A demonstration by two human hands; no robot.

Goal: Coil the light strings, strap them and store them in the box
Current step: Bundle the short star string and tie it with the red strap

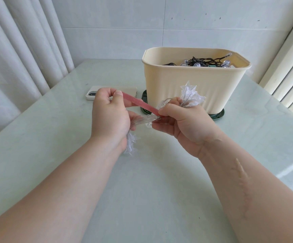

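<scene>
Thumb and forefinger of the left hand [110, 116] pinched the free upper end of the red strap [138, 104], while the same hand also gripped the coiled light string [143, 118]. The strap sloped down rightward to the right hand [182, 123], which pinched its lower end against the coil's waist. The coil lay crosswise, held above the table [142, 181] before the box [194, 85]; wrapping probably fell to the left hand.
</scene>
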